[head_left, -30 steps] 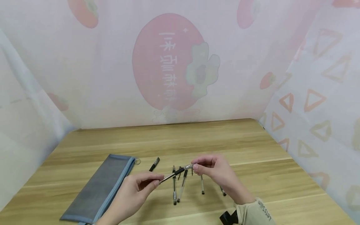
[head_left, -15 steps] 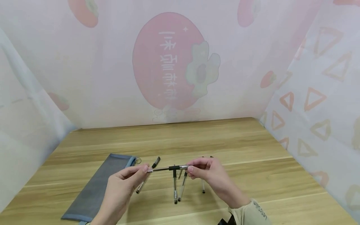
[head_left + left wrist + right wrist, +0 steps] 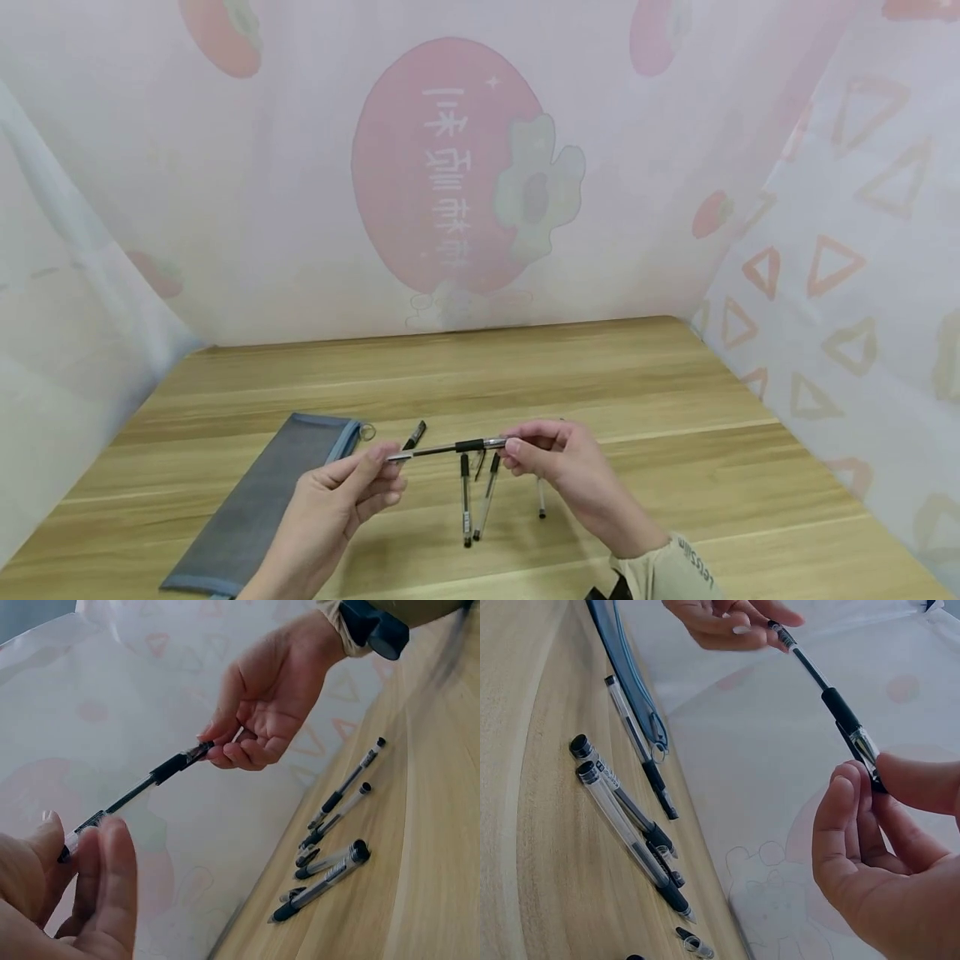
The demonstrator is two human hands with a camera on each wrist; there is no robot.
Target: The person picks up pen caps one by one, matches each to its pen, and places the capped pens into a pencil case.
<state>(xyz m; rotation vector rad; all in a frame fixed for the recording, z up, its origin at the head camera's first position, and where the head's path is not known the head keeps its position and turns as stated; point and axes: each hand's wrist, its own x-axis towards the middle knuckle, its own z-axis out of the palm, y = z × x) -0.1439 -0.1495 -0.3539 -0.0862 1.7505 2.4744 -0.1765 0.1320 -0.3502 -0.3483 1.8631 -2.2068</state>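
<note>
A clear gel pen with a black rubber grip is held nearly level above the table, between both hands. My left hand pinches its tail end between thumb and fingers. With thumb and fingertips, my right hand grips the other end, where a clear cap with a clip covers the tip. Below lie two more pens, one with a label and one slanted beside it. A loose pen cap lies near their tips in the right wrist view. Another pen is partly hidden behind the left hand.
A grey mesh zip pouch with blue edging and a ring lies at the left of the wooden table. A further pen is partly covered by the right hand. A printed cloth hangs behind the table.
The left hand has moved left along the pen to its tail end. The pen has turned from slanted to nearly level, and the right hand has shifted slightly left.
</note>
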